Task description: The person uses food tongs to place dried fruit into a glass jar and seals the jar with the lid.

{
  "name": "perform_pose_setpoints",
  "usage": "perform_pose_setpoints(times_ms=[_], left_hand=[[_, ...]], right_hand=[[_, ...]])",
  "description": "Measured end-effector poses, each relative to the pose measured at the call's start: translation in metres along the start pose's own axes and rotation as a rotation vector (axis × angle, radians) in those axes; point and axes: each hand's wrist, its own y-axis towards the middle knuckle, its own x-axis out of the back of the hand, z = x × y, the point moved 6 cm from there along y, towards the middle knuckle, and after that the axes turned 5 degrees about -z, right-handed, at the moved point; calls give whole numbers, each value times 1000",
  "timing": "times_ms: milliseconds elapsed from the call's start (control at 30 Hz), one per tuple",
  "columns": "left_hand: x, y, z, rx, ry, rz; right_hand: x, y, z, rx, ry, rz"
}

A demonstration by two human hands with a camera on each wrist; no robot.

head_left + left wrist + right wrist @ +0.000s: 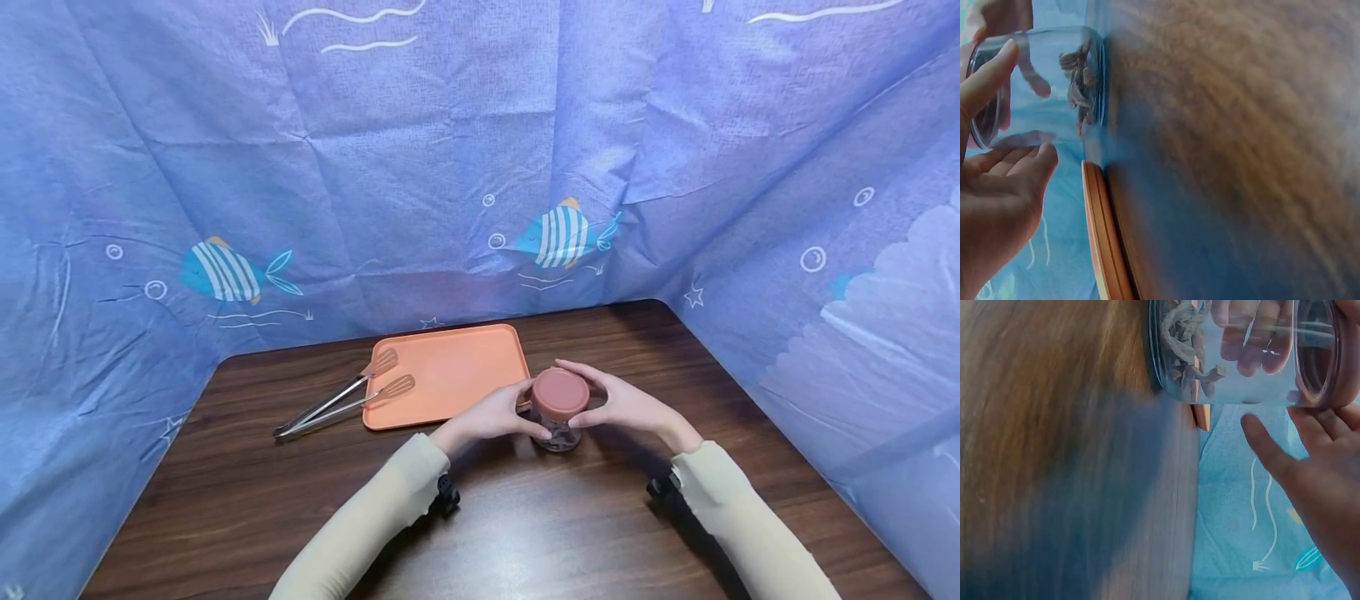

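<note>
A clear glass jar (557,438) with a pink lid (561,392) stands upright on the dark wooden table, between both hands. Several brown, dried-looking pieces (1080,81) lie at its bottom. My left hand (495,414) holds the jar from the left, its thumb across the front near the top and its fingers on the far side. From the right, my right hand (626,406) curves round the upper jar and lid; its fingers reach behind the lid. In the right wrist view, the right thumb (1266,447) is spread away from the other fingers, beside the glass.
Behind and left of the jar lies an orange tray (457,367). Metal tongs (322,413) with slotted brown heads rest partly over its left side. A blue fish-print curtain (420,183) hangs around the table's back and sides.
</note>
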Motion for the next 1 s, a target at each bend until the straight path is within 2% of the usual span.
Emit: perform_pose_setpoints(times_ms=[267,467,733,1000], left_hand=[[-2,-1,3,-3,89,-64],[-3,-3,1,-4,133,-105],[-4,-3,-2,-17,160,-112],[-5,-2,-3,-36,219,-141]], right_hand=[[-2,5,0,42,-28,-170],[-4,5,3,83,-114,-288],[-6,1,5,103,-191,-351],[-6,-1,3,82,-174,-355]])
